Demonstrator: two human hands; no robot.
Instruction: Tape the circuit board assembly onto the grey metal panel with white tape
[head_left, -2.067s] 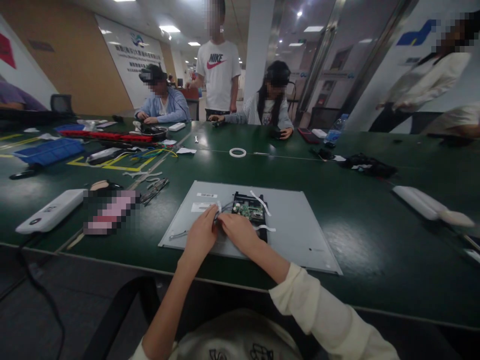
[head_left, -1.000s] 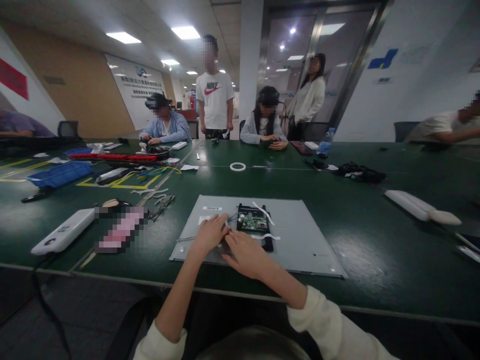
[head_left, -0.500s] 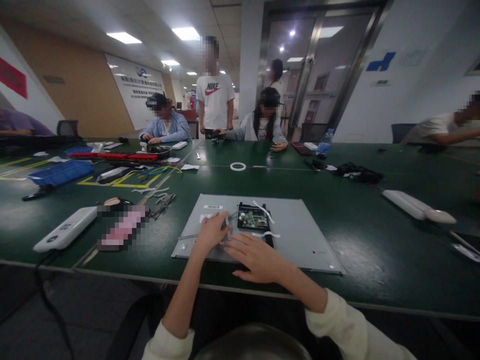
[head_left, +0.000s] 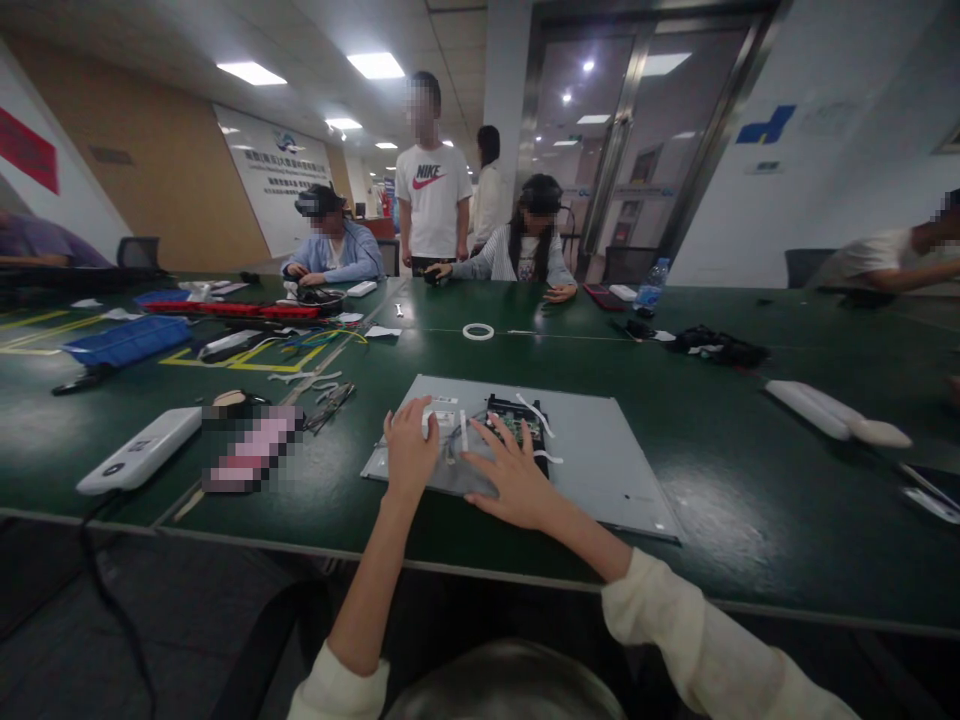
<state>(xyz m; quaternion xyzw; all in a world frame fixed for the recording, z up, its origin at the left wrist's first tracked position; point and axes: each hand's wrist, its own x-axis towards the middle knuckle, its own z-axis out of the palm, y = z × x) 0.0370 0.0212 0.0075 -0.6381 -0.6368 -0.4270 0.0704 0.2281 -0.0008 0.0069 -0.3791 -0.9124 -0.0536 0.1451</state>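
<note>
A flat grey panel (head_left: 600, 470), like the back of a display, lies on the table in front of me. A green circuit board (head_left: 529, 432) in a black bracket sits on it, with white tape strips (head_left: 550, 457) beside it. My left hand (head_left: 409, 452) is over the panel's left edge, thumb and fingers apart, holding nothing. My right hand (head_left: 513, 478) spreads its fingers over the near middle, partly covering the board and bracket. Between the hands show thin cables (head_left: 452, 440) and an upright white strip (head_left: 463, 430). Whether either palm touches the panel, I cannot tell.
Left of the panel lie a pink blurred item (head_left: 259, 450), a white power strip (head_left: 141, 450) and loose cables (head_left: 331, 405). Farther off are a blue tray (head_left: 127, 342), a tape roll (head_left: 478, 331) and a water bottle (head_left: 652, 284). Co-workers sit across the table.
My hands have moved apart and their fingers have spread. The panel's left side has shifted slightly away from me. In the background, a person has moved left.
</note>
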